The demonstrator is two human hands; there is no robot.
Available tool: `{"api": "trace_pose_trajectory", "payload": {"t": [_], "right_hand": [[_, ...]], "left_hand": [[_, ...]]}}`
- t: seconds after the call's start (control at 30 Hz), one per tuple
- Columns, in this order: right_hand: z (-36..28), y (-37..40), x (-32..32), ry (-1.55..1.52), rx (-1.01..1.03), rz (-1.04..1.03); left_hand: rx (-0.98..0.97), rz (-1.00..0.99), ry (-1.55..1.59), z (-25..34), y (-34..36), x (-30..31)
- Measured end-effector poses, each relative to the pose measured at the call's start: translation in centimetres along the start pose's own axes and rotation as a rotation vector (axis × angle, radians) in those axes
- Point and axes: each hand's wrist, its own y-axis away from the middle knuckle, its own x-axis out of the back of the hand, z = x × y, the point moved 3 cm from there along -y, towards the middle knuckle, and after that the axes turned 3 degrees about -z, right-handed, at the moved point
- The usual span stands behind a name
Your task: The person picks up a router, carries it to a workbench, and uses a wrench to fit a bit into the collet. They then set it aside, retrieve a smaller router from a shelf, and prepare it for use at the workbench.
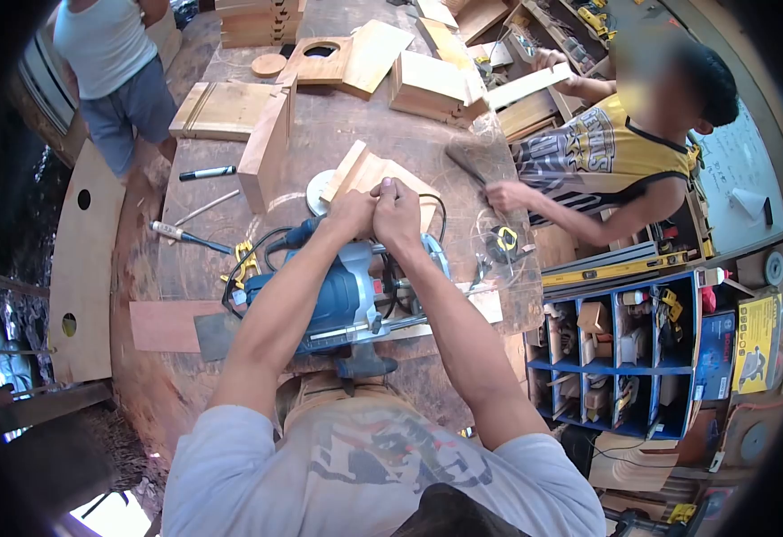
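My left hand (pixel 353 215) and my right hand (pixel 397 213) meet in front of me, their fingers curled together. Whatever is between the fingers is too small or hidden to make out. Just beyond them lies a wooden piece (pixel 391 173) with a raised strip along one side, next to a pale round disc (pixel 319 191). Beneath my forearms rests a large blue power tool (pixel 342 291) with metal rods and dark handles; my arms cover part of it. Its black cord loops on the left.
A hammer (pixel 190 236), a black marker (pixel 208 173) and a yellow clamp (pixel 246 261) lie left. An upright board (pixel 267 148) and stacked wooden boxes (pixel 432 87) stand farther back. A tape measure (pixel 504 242) lies right. Opposite, a co-worker (pixel 611 152) holds a board (pixel 529 87); another person (pixel 114 80) stands left.
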Motion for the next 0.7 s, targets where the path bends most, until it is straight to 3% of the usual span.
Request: {"api": "trace_pose_trajectory", "payload": {"t": [0.27, 0.37, 0.43, 0.5, 0.53, 0.6, 0.67, 0.7], "right_hand": [[0.0, 0.0, 0.2, 0.055, 0.090, 0.045], [-0.5, 1.0, 0.4, 0.032, 0.079, 0.066], [-0.1, 1.6, 0.5, -0.016, 0.040, -0.012], [0.0, 2.7, 0.5, -0.098, -0.018, -0.055], [-0.8, 3.0, 1.1, -0.118, 0.041, -0.016], [-3.1, 3.4, 2.4, -0.162, 0.292, 0.154], [-6.6, 5.4, 5.0, -0.271, 0.150, 0.041], [-8.2, 6.6, 6.6, -0.268, 0.176, 0.057]], "left_hand": [[-0.020, 0.144, 0.012, -1.1, -1.0, -1.4], [-0.100, 0.152, -0.036, -0.6, -0.2, -0.4], [-0.274, 0.251, 0.197, -3.2, -3.1, -2.8], [-0.336, 0.342, 0.275, -2.9, -2.9, -1.1], [-0.316, 0.385, 0.240, -0.9, -1.7, 1.4], [-0.275, 0.227, 0.287, 2.3, -1.6, 5.8], [-0.332, 0.261, 0.067, 6.5, -1.3, 10.2], [-0.340, 0.347, 0.053, 8.7, -0.6, 12.4]]}}
